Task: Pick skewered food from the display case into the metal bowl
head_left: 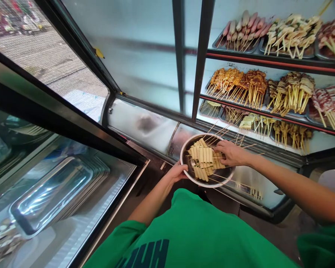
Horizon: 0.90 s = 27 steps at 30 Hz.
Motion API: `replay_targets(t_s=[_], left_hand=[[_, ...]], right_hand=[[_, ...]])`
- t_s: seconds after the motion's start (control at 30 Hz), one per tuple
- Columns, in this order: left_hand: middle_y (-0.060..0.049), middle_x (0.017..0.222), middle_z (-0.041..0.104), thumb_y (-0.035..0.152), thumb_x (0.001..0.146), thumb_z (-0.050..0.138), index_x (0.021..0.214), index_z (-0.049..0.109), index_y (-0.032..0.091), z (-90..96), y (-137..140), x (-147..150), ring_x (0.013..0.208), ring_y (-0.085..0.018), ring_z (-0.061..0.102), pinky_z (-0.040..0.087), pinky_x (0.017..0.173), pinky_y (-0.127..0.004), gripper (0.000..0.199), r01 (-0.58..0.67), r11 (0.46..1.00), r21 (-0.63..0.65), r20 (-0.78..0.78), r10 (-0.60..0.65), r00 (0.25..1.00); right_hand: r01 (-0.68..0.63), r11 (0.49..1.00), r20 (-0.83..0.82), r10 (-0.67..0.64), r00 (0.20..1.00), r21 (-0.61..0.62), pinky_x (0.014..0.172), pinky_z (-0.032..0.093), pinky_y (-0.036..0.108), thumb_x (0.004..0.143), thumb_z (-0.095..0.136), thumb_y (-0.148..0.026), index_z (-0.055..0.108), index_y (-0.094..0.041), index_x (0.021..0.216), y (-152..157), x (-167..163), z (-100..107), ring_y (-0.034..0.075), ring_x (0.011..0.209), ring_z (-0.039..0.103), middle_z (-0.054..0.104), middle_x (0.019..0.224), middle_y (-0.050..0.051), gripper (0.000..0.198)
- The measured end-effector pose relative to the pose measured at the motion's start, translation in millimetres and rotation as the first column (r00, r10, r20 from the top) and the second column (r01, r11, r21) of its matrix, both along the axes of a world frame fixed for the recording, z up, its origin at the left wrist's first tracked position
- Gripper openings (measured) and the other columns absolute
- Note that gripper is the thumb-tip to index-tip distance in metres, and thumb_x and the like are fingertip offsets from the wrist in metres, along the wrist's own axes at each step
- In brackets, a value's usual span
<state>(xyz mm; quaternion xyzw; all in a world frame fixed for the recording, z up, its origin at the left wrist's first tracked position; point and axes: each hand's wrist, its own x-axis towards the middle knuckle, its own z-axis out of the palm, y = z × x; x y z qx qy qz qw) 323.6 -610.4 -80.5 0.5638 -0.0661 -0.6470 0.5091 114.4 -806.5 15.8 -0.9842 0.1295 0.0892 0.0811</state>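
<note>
Because only my left hand (179, 172) visibly grips the bowl (208, 185), by its rim, any tilt could spill the skewers (202, 158) piled inside. Right hand (231, 153) curled over them; can't tell if it pinches any. Ends overhang toward the case (201, 56); could snag.

Shirt (212, 230): green, dark lettering (145, 254). Bowl (206, 184): silvery. Skewered rolls (202, 156): pale yellow. Skewered sausages (247, 26): pink and greyish-white. Skewered meat slices (331, 97): red-and-white marbled. Shelf edge (268, 62): black, red stripe.
</note>
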Motion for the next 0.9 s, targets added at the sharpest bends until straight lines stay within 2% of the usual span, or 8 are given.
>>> replay_targets(t_s=[0.1, 0.2, 0.4, 0.6, 0.73, 0.9], left_hand=[[0.004, 0.071, 0.063, 0.008, 0.048, 0.059, 0.1, 0.052, 0.02, -0.4, -0.8, 1.2, 0.063, -0.017, 0.065, 0.063, 0.068, -0.046, 0.054, -0.011, 1.0, 0.015, 0.011, 0.011, 1.0], [0.003, 0.072, 0.064, 0.007, 0.049, 0.06, 0.1, 0.052, 0.02, -1.0, -2.9, 2.0, 0.064, -0.018, 0.066, 0.063, 0.066, -0.046, 0.053, -0.014, 1.0, 0.025, 0.023, 0.013, 1.0], [0.002, 0.073, 0.065, 0.008, 0.047, 0.057, 0.103, 0.051, 0.02, -1.6, -9.2, 2.9, 0.064, -0.02, 0.066, 0.062, 0.063, -0.047, 0.058, -0.026, 0.999, 0.022, 0.011, 0.025, 1.0], [0.003, 0.071, 0.063, 0.008, 0.05, 0.06, 0.105, 0.053, 0.019, -5.4, -14.2, 4.1, 0.061, -0.018, 0.065, 0.063, 0.064, -0.047, 0.057, -0.011, 0.999, 0.034, 0.038, 0.009, 0.999], [0.003, 0.075, 0.065, 0.007, 0.053, 0.063, 0.108, 0.054, 0.021, -8.4, -15.5, 5.8, 0.067, -0.019, 0.069, 0.063, 0.071, -0.048, 0.058, -0.01, 0.999, 0.044, 0.02, 0.009, 1.0], [0.004, 0.073, 0.065, 0.006, 0.052, 0.063, 0.107, 0.053, 0.021, -11.2, -17.8, 7.1, 0.061, -0.017, 0.066, 0.062, 0.069, -0.045, 0.058, -0.006, 0.999, 0.051, 0.001, 0.006, 1.0]], right_hand=[[-0.004, 0.999, -0.036, 0.002, 0.999, -0.036, 0.093, 0.044, 0.041, 0.081, 0.07, -0.03, 0.064, -0.013, 0.122, -1.2, 3.7, -0.5, 0.031, 0.109, 0.055, 0.061, 0.114, 0.015, 0.045], [-0.001, 0.999, -0.091, -0.003, 0.996, -0.044, 0.091, 0.044, 0.041, 0.083, 0.069, -0.032, 0.066, -0.013, 0.115, -2.3, 7.7, -1.0, 0.031, 0.106, 0.056, 0.062, 0.108, 0.014, 0.036], [-0.087, 0.995, 0.016, 0.088, 0.996, -0.038, 0.092, 0.043, 0.041, 0.081, 0.07, -0.027, 0.063, -0.013, 0.114, -6.1, 14.2, -6.5, 0.03, 0.105, 0.052, 0.06, 0.11, 0.014, 0.036], [-0.058, 0.998, 0.001, 0.059, 0.998, -0.034, 0.092, 0.042, 0.041, 0.077, 0.074, -0.028, 0.064, -0.012, 0.101, -8.7, 20.4, -12.2, 0.03, 0.102, 0.05, 0.06, 0.104, 0.014, 0.03], [-0.04, 0.999, 0.063, 0.038, 0.997, 0.032, 0.092, 0.042, 0.04, 0.073, 0.076, -0.027, 0.063, -0.013, 0.097, -12.4, 21.3, -8.2, 0.029, 0.103, 0.052, 0.061, 0.105, 0.014, 0.03], [-0.031, 0.989, 0.14, 0.01, 0.99, 0.146, 0.089, 0.039, 0.039, 0.076, 0.069, -0.024, 0.059, -0.016, 0.098, -17.2, 19.5, 3.5, 0.025, 0.094, 0.058, 0.066, 0.1, 0.01, 0.025]])
